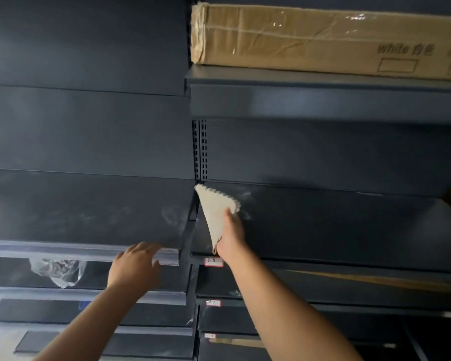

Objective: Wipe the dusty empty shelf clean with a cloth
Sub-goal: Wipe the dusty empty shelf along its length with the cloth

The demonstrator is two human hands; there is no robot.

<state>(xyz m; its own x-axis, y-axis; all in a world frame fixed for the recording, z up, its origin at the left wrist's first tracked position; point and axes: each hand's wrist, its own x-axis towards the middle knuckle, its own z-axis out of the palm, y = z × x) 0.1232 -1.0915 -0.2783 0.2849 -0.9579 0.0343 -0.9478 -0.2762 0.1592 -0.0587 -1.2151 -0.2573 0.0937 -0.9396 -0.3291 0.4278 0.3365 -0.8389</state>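
A dark grey metal shelf [336,225] runs across the right bay at chest height, with pale dust smears near its left end. My right hand [231,235] grips a folded cream cloth [215,209] and presses it on that left end, the cloth's tip reaching the back corner by the slotted upright. The neighbouring left shelf [76,209] is also dusty, with a whitish smear near its right end. My left hand [134,264] rests on that shelf's front edge, fingers spread, holding nothing.
A long cardboard box [323,40] lies on the shelf above the right bay. A crumpled clear plastic bag [57,272] sits on the lower left shelf. More dark shelves with small price labels [213,261] step down below. A slotted upright [200,149] divides the bays.
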